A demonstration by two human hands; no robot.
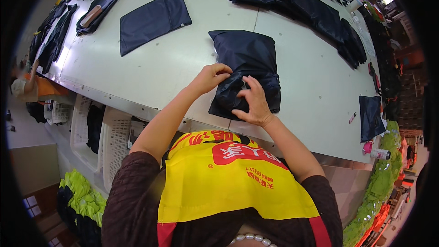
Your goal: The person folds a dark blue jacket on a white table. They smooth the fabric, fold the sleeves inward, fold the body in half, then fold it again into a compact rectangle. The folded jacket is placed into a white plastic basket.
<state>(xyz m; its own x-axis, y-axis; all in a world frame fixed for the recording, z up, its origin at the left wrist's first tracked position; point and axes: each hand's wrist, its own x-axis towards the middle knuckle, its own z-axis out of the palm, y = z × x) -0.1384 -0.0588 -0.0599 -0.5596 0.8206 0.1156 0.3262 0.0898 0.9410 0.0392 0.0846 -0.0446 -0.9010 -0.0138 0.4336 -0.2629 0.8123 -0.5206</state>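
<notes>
A dark navy piece of folded fabric (249,50) lies in front of me on the table, its near part bunched and rumpled; what kind of article it is, I cannot tell. At the left side of the bunched part, my left hand (212,80) pinches the cloth between thumb and fingers. My right hand (257,104) rests over the bunched part from the right, with thumb and fingers spread apart and curved on the fabric. Between the hands the cloth forms dark folds, and their inside is hidden.
A flat navy piece (155,22) lies at the left and a row of folded dark stacks (302,9) at the far right. A smaller dark piece (371,118) and a bottle (380,154) sit at the right edge. White crates (116,142) stand below the table's left edge.
</notes>
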